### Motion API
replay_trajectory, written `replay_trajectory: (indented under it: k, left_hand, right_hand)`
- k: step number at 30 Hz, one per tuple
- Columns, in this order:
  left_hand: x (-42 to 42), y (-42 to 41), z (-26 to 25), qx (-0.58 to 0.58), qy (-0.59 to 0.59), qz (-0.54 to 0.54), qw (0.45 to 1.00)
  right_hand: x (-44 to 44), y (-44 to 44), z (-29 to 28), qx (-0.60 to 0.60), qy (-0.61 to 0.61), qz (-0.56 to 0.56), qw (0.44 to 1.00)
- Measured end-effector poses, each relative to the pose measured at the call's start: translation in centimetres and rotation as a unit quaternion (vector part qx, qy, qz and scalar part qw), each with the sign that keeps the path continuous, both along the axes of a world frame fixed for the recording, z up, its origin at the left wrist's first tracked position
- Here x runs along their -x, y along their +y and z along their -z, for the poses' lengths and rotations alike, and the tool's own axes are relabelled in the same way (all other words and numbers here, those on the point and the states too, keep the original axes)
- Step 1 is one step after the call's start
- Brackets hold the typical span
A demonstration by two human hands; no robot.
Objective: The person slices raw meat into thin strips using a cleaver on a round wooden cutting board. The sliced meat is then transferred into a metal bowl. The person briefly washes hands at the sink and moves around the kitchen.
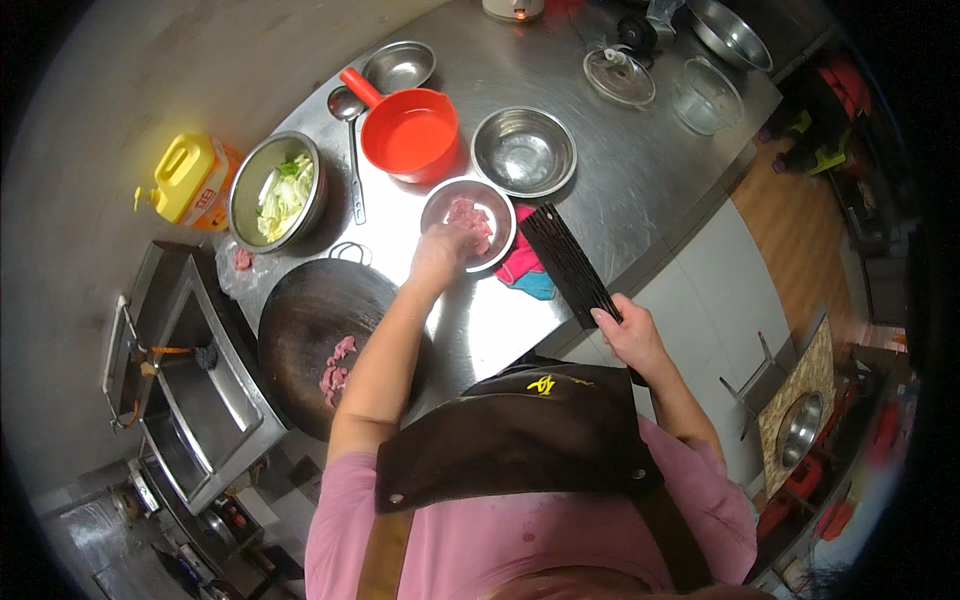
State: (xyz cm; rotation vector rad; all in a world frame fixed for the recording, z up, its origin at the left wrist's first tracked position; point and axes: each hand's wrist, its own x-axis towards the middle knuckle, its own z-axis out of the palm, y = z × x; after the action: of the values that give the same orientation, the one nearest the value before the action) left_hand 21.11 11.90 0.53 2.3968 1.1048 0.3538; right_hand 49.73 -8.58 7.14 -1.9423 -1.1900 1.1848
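Observation:
My left hand (444, 253) reaches into a small stainless steel bowl (504, 251), its fingertips touching sliced raw meat (466, 217). Whether those fingers grip any meat is hidden. My right hand (634, 334) is closed around the handle end of a black cleaver (566, 259) with a ridged blade and a hole near its far corner. The blade hangs over the counter's edge and a pink and blue cloth (534, 281). Left of my left forearm lies a dark wok (300, 322), holding several pieces of raw meat (335, 375).
Beyond the meat bowl stand a red dipper (411, 139) and a shiny steel bowl (523, 154). To the left are a ladle (355, 169), a bowl of chopped cabbage (311, 238) and a yellow jug (187, 180). A glass lid (619, 77) and glass pot (705, 97) sit far right.

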Motion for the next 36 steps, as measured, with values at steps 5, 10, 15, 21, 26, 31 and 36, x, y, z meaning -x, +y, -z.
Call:
replay_trajectory:
  k: [5, 10, 15, 21, 26, 31, 36]
  left_hand:
    - [1.5, -0.8, 0.4, 0.019, -0.077, -0.159, 0.984]
    - [3.5, -2.5, -2.7, -0.023, -0.129, -0.246, 0.961]
    - [13.6, -8.3, -5.5, -0.089, -0.129, -0.356, 0.921]
    - [23.8, -19.6, 0.2, -0.134, -0.072, -0.592, 0.792]
    - [18.7, -22.3, 1.3, -0.009, -0.004, -0.547, 0.837]
    - [18.4, -21.1, 1.7, -0.07, -0.113, -0.54, 0.831]
    - [17.7, -19.6, 2.4, -0.114, -0.168, -0.57, 0.796]
  right_hand:
    - [0.7, 2.1, -0.2, -0.002, 0.012, -0.017, 1.0]
    - [2.2, 2.9, -1.3, 0.001, 0.023, -0.037, 0.999]
    - [3.5, 2.6, -1.3, 0.02, 0.101, -0.056, 0.993]
    - [10.8, 5.7, -0.6, 0.126, 0.156, -0.229, 0.952]
    - [19.1, 8.1, 3.8, 0.197, 0.17, -0.304, 0.916]
    - [24.5, 8.2, 4.3, 0.246, 0.191, -0.311, 0.898]
    - [29.3, 5.3, 3.5, 0.257, 0.16, -0.394, 0.868]
